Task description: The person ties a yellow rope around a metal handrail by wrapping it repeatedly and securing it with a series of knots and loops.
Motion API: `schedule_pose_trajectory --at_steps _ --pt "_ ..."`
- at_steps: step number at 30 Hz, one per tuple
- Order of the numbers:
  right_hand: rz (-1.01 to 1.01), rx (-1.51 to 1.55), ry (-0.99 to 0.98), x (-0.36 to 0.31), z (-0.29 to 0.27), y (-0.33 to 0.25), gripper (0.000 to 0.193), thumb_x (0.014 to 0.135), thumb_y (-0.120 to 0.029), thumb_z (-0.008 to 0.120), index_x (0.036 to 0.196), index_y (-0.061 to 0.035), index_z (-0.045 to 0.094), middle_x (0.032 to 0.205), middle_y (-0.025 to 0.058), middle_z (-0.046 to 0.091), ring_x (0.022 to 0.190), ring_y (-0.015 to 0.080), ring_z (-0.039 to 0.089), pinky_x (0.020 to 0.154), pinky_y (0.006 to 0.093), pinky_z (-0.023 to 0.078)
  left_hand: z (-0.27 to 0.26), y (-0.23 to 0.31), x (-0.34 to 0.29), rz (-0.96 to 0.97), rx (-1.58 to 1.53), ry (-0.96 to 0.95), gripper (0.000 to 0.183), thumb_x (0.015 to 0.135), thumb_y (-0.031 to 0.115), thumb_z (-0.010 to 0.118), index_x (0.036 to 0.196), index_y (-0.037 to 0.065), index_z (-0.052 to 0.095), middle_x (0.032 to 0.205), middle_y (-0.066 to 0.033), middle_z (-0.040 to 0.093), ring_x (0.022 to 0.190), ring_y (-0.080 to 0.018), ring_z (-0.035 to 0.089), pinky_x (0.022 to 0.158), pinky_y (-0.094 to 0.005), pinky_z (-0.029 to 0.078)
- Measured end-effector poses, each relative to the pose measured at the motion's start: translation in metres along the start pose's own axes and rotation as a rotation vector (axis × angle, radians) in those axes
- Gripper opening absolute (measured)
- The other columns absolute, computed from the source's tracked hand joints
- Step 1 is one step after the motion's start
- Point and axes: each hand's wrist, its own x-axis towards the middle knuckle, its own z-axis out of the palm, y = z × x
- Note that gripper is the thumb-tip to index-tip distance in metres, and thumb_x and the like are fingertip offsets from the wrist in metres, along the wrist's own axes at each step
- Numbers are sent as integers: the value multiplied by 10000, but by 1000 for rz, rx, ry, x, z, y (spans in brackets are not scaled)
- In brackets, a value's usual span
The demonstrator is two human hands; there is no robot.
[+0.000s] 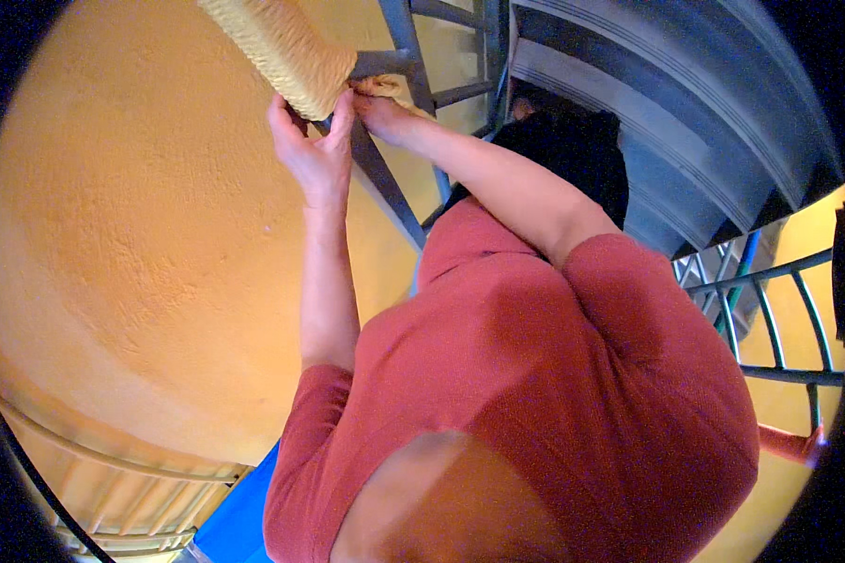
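Note:
A pale yellow cord is wound in tight turns as a wrap [277, 52] around a dark metal handrail [380, 178]. My left hand [314, 155] grips the rail at the wrap's lower end, thumb on one side and fingers on the other. Close beside it, my right hand [385, 120] has closed fingers at the edge of the last turns. A loose bunch of the same cord [380, 86] shows just past the right hand, which appears to hold it. The right fingertips are partly hidden behind the rail.
Grey metal stairs [667, 122] curve along the upper right. Railing bars [451, 94] stand beyond my hands. An orange-yellow textured wall [141, 188] fills the left. Another curved railing [770, 319] is at the right, and a blue surface [239, 516] lies at the lower left.

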Motion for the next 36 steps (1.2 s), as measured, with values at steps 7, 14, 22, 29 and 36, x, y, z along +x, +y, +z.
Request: schedule_pose_trajectory --at_steps 7,14,22,29,36 --pt "-118 -563 -132 34 -12 25 328 903 -287 471 1163 -99 536 1252 97 523 1176 204 471 1004 352 351 -27 5 -6 -436 -182 -89 398 897 232 571 1198 0 453 1122 -80 544 995 -168 532 863 -313 430" --pt "-567 255 -181 73 -11 4 299 814 -236 611 1064 -82 551 957 88 626 906 211 609 770 350 498 -34 -21 37 -940 -530 -458 440 934 387 429 1227 62 476 1175 -99 550 1063 -228 515 930 -378 381" --pt "-710 -137 -34 63 -8 -17 234 839 -260 593 968 -67 563 898 69 619 862 175 613 702 320 494 -21 -35 52 -1407 -931 -331 270 846 225 608 1049 49 576 994 -83 629 863 -199 607 740 -348 512" --pt "-370 482 -174 78 2 -4 293 858 -259 589 1072 -62 553 972 20 600 890 124 569 737 294 480 -18 -37 55 -1455 -980 -363 233 842 225 615 1007 61 591 956 -86 640 852 -186 614 713 -340 520" --pt "-298 257 -122 65 -8 10 264 836 -195 558 1055 -47 555 922 69 627 857 163 591 724 321 479 -16 -48 47 -1426 -1165 -212 245 900 115 486 1089 -35 531 1068 -176 594 957 -267 590 841 -412 500"
